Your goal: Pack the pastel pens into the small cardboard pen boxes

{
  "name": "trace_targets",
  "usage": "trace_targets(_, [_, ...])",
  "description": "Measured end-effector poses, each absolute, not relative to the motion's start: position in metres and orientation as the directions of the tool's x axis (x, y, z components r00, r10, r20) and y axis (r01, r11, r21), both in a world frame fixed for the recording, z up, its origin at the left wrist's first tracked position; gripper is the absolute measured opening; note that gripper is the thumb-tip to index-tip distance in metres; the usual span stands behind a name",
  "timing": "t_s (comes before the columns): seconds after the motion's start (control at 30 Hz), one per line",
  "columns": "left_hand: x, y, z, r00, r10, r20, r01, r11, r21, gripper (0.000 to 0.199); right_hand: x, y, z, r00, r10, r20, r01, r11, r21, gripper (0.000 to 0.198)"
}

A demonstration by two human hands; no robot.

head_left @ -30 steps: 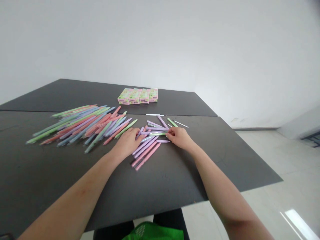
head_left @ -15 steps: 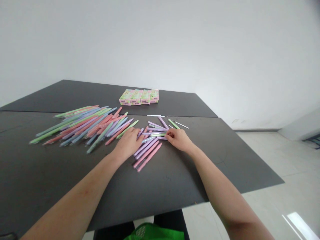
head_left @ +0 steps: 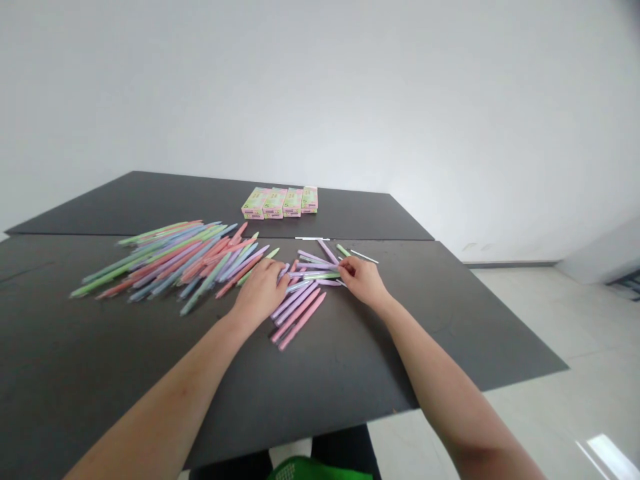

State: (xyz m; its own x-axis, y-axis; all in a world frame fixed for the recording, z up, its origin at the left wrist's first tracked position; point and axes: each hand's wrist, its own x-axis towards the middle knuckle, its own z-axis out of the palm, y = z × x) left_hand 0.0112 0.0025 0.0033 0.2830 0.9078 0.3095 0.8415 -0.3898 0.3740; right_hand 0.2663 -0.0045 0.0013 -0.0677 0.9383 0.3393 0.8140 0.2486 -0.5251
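My left hand (head_left: 259,288) is closed around the left ends of some pens, with a short purple end sticking up by its fingers. My right hand (head_left: 364,279) pinches the right tip of a purple pen (head_left: 317,267) that lies nearly level between the hands. Just below it is a green pen (head_left: 323,275). Beneath and around them lies a loose pile of pens, including purple pens (head_left: 297,301) and pink pens (head_left: 302,321) slanting toward me. Which pens the left fingers hold is partly hidden.
To the left spreads a large heap of pink, blue, green and purple pens (head_left: 170,263). Several small pink-and-green boxes (head_left: 274,203) stand in a row farther back. Thin white sticks (head_left: 364,256) lie beyond my right hand. The dark table (head_left: 360,373) has its near edge by my lap.
The view has tilted slightly, so everything sits a little lower. My right hand has shifted slightly at the tip of the purple pen; my left hand stays by the pile.
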Motion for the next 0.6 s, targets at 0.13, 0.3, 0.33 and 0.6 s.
trace_targets(0.13, [0.011,0.001,0.003,0.298,0.892,0.339,0.833,-0.417,0.365,0.029,0.264,-0.005,0.000,-0.051,0.936,0.349,0.810,0.243,-0.534,0.015])
trace_targets(0.3, [0.010,0.003,0.000,0.287,0.905,0.314,0.834,-0.397,0.383,0.031,0.270,0.000,0.000,0.094,0.875,0.476,0.838,0.189,-0.512,0.021])
trace_targets(0.33, [0.010,0.003,-0.001,0.288,0.904,0.315,0.833,-0.399,0.382,0.031,0.272,0.002,0.000,0.112,0.858,0.502,0.844,0.185,-0.504,0.024])
trace_targets(0.6, [0.010,0.003,-0.002,0.315,0.899,0.303,0.813,-0.420,0.403,0.029,0.279,0.011,-0.015,0.154,0.939,0.307,0.932,-0.035,-0.360,0.044])
